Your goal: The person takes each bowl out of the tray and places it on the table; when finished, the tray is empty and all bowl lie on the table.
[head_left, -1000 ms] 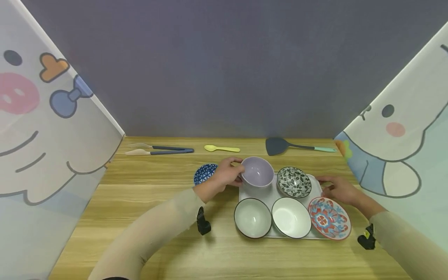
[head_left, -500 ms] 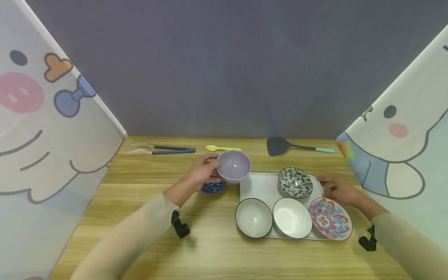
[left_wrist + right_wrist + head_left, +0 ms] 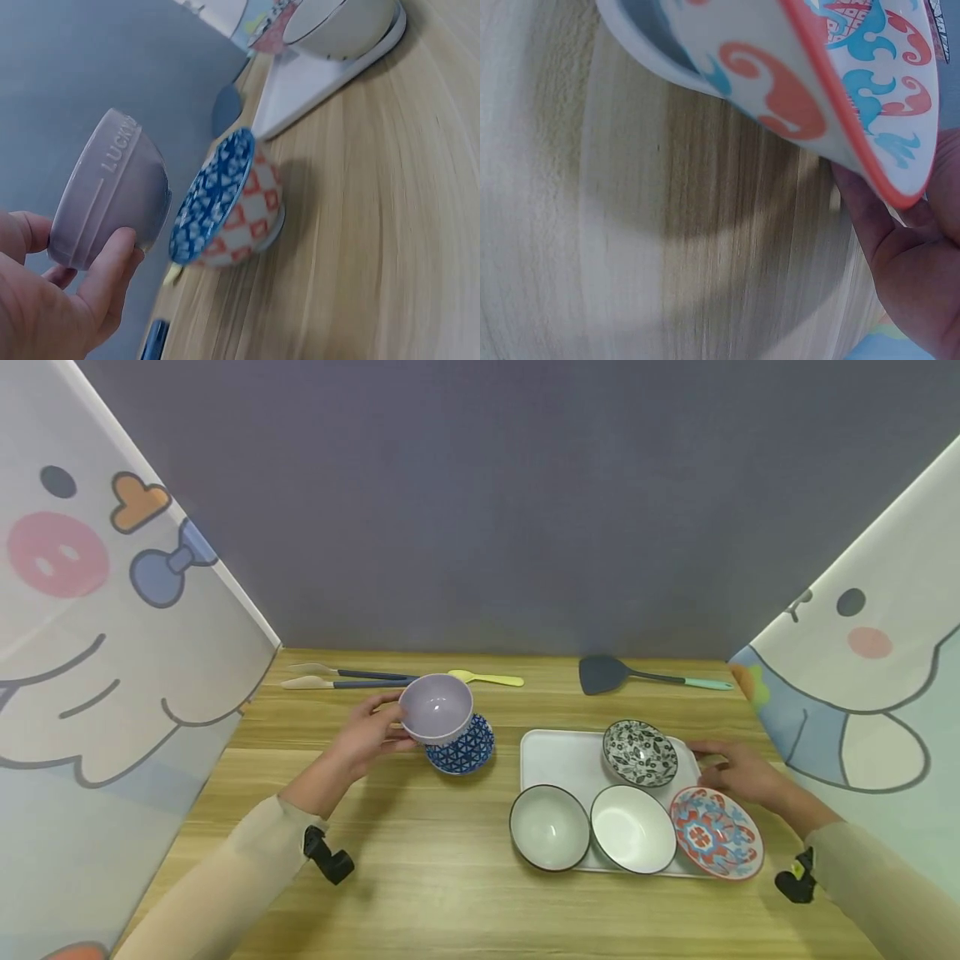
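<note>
My left hand [image 3: 362, 739] grips a light purple bowl [image 3: 437, 706] by its left side, thumb at the rim and fingers along the outside. Raised lettering shows on this bowl in the left wrist view. It is held up above the table, overlapping a blue-patterned bowl [image 3: 467, 750] whose outside is red and white [image 3: 251, 210]. My right hand [image 3: 742, 772] rests at the right edge of a white tray [image 3: 551, 760], its fingers extended, beside a red-rimmed patterned bowl [image 3: 716, 832]. In the right wrist view that bowl [image 3: 780, 90] partly hides the fingertips.
On the tray also stand a black-and-white floral bowl [image 3: 640, 753], a pale grey bowl [image 3: 550, 828] and a white bowl [image 3: 633, 829]. Tongs [image 3: 367, 683], a yellow spoon [image 3: 487, 678] and a dark spatula [image 3: 603, 675] lie along the back of the wooden table [image 3: 420, 885].
My left hand has lifted the purple bowl off the tray's back left corner and carried it left, past the blue-patterned bowl. The right hand has stayed at the tray's edge.
</note>
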A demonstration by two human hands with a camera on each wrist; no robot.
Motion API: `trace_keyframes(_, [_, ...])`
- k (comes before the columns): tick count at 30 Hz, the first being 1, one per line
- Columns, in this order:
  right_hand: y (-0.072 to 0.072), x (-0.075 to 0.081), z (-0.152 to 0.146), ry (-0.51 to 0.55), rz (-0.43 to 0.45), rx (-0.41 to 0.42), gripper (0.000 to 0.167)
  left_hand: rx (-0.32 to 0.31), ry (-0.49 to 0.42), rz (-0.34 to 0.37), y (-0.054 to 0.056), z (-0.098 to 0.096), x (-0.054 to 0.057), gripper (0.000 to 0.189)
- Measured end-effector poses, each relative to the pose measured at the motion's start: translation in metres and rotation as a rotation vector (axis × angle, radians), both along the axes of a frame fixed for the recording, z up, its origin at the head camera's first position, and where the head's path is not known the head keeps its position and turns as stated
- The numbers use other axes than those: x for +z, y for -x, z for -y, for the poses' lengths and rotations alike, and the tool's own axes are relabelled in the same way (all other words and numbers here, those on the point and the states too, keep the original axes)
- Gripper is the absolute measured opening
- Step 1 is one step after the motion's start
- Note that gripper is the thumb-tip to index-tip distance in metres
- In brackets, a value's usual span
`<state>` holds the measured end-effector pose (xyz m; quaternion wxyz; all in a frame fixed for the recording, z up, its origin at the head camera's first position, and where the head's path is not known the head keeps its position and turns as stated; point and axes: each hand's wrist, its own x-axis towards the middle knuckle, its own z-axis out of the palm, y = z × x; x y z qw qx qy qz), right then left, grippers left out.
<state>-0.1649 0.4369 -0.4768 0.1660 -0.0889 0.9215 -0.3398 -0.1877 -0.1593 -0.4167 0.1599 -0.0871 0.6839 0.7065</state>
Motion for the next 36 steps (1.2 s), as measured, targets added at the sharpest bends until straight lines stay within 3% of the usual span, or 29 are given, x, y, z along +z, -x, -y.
trace_keyframes(7, [-0.002, 0.002, 0.001, -0.003, 0.018, 0.003, 0.061, 0.059, -0.012, -0.001, -0.011, 0.031, -0.006, 0.059])
trace_keyframes(18, [-0.003, 0.000, 0.000, 0.024, 0.058, 0.001, 0.063, 0.115, 0.020, 0.038, -0.024, 0.059, -0.026, 0.059])
trace_keyframes(26, [-0.004, 0.002, 0.003, -0.015, 0.023, 0.005, 0.062, 0.137, 0.023, 0.053, -0.031, 0.071, -0.040, 0.061])
trace_keyframes(36, [0.000, 0.003, 0.003, -0.006, 0.031, 0.002, 0.061, 0.151, 0.020, 0.062, -0.033, 0.075, -0.048, 0.059])
